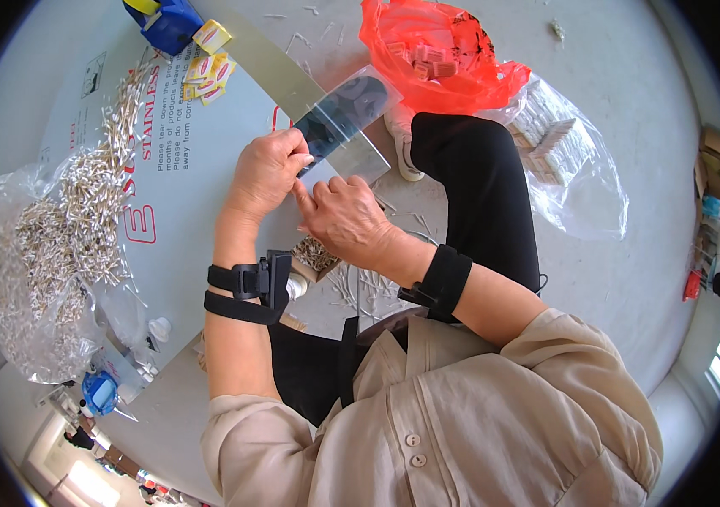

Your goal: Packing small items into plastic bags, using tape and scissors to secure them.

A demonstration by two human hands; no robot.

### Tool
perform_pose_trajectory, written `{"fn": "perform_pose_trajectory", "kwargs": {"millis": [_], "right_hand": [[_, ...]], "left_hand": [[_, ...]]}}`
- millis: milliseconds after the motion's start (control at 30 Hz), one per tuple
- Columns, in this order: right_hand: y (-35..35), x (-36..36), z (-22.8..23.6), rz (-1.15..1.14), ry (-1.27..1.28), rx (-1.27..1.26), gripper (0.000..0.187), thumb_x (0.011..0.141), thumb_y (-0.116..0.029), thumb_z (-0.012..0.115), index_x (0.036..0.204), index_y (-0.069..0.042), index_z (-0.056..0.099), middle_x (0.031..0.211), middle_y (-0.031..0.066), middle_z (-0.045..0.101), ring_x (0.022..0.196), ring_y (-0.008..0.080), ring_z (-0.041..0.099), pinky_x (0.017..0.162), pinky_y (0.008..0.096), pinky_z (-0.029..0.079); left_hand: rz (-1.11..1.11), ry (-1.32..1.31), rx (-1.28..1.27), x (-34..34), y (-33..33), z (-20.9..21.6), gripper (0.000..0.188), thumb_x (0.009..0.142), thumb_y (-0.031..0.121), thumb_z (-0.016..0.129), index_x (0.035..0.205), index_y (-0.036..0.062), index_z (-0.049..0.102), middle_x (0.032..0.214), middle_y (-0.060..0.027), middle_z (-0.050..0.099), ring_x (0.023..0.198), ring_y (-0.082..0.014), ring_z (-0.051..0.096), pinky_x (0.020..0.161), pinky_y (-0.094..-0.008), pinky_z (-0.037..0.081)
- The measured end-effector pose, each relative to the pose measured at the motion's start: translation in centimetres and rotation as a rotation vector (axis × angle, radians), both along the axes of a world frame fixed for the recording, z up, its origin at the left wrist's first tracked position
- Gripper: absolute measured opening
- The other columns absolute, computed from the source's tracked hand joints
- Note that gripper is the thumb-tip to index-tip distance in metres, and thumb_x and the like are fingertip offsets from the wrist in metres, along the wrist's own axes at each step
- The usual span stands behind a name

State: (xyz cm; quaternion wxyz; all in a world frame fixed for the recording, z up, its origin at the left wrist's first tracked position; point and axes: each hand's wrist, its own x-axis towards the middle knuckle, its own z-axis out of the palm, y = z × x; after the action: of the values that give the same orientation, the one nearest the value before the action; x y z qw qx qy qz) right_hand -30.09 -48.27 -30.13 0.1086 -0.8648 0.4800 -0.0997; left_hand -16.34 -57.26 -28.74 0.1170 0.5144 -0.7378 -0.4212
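Sleeve of clear plastic (351, 106) at the edge of the table (199, 203): pinching its near end between thumb and fingers of the left hand (267, 169), hovering the right hand (347, 220) just beside, fingers bent, not showing whether touching. Probably straightening or parting that end; likely calling for steadying with the left, catching the edge with the right. Farther out, seeing cotton swabs (64, 241) heaped leftward, yellow packets (212, 78) beyond, a red plastic bag (487, 83) ahead.
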Motion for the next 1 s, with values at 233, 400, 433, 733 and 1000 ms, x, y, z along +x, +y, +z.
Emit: {"fn": "perform_pose_trajectory", "kwargs": {"millis": [233, 400, 433, 733, 1000], "right_hand": [[-0.4, 0.0, -0.2, 0.038, 0.044, 0.009, 0.053, 0.076, -0.034, 0.065, 0.114, 0.001, 0.054, 0.070, 0.0027, 0.054, 0.067, 0.0193, 0.055, 0.057, 0.0334, 0.039], [-0.7, -0.2, -0.3, 0.050, -0.051, 0.076, 0.049, 0.076, -0.033, 0.065, 0.110, 0.001, 0.054, 0.071, 0.0046, 0.057, 0.069, 0.0230, 0.060, 0.058, 0.0364, 0.043], [-0.8, -0.2, -0.3, 0.050, -0.050, 0.075, 0.049, 0.076, -0.033, 0.065, 0.110, 0.001, 0.054, 0.071, 0.0046, 0.057, 0.069, 0.0230, 0.060, 0.058, 0.0364, 0.043], [-0.9, -0.3, -0.5, 0.047, -0.092, 0.118, 0.042, 0.077, -0.032, 0.065, 0.103, 0.000, 0.054, 0.071, 0.0057, 0.058, 0.069, 0.0242, 0.060, 0.058, 0.0370, 0.044], [-0.9, -0.5, -0.8, 0.048, -0.117, 0.069, 0.048, 0.076, -0.031, 0.065, 0.109, 0.001, 0.054, 0.071, 0.0058, 0.058, 0.069, 0.0238, 0.060, 0.058, 0.0359, 0.044]], "left_hand": [[0.090, 0.041, -0.310, 0.1, 0.4, -2.0, 0.014, 0.077, 0.009, 0.064, 0.075, 0.0019, 0.052, 0.070, -0.0127, 0.059, 0.065, -0.0323, 0.057, 0.056, -0.0392, 0.046], [0.113, -0.018, -0.420, -0.3, 1.0, -2.4, 0.014, 0.077, 0.008, 0.064, 0.075, 0.0029, 0.051, 0.071, -0.0118, 0.058, 0.066, -0.0320, 0.057, 0.056, -0.0398, 0.046], [0.115, -0.035, -0.462, -0.4, 1.1, -2.5, 0.014, 0.078, 0.009, 0.064, 0.075, 0.0035, 0.051, 0.072, -0.0112, 0.057, 0.066, -0.0316, 0.057, 0.057, -0.0402, 0.046], [0.127, -0.094, -0.584, -0.6, 1.2, -3.1, 0.013, 0.078, 0.007, 0.063, 0.078, 0.0037, 0.050, 0.077, -0.0107, 0.057, 0.072, -0.0315, 0.056, 0.062, -0.0401, 0.047], [0.154, -0.176, -0.686, -0.8, 1.2, -2.9, 0.013, 0.078, 0.007, 0.063, 0.078, 0.0045, 0.050, 0.077, -0.0088, 0.057, 0.072, -0.0291, 0.057, 0.061, -0.0393, 0.048]]}}
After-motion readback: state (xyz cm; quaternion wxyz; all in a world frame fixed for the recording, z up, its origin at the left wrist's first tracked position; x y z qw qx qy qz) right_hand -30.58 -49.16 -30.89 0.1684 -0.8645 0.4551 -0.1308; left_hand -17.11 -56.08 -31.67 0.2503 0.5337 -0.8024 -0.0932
